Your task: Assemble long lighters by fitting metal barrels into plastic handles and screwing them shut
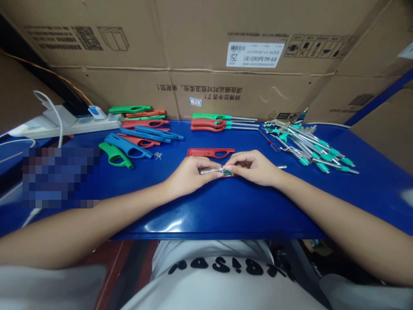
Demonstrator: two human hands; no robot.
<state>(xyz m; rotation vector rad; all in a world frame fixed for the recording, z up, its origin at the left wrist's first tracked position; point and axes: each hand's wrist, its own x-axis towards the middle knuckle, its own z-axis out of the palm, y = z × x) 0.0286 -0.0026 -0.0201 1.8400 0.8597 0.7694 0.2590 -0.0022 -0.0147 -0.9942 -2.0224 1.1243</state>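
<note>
Close to the table's middle, both hands meet over a partly assembled stick lighter (pixel 227 173) with a red shell half, green inner part and pale tank section. My left hand (pixel 191 175) is closed, thumb and fingers pinching the pale section. From the other side my right hand (pixel 257 168) pinches around the green part, its fingers covering much of it. A metal tube end (pixel 282 167) sticks out beyond the right hand. Just behind the hands lies a separate red handle half (pixel 206 153), inner side up.
Green, red and blue handle shells (pixel 129 146) lie at the left by small screws (pixel 158 156). Lighters with metal tubes (pixel 222 122) lie at the back. On the right are tube assemblies (pixel 318 148) and a screwdriver (pixel 273 144). A power strip (pixel 67 127) and cardboard (pixel 200 56) border the blue table.
</note>
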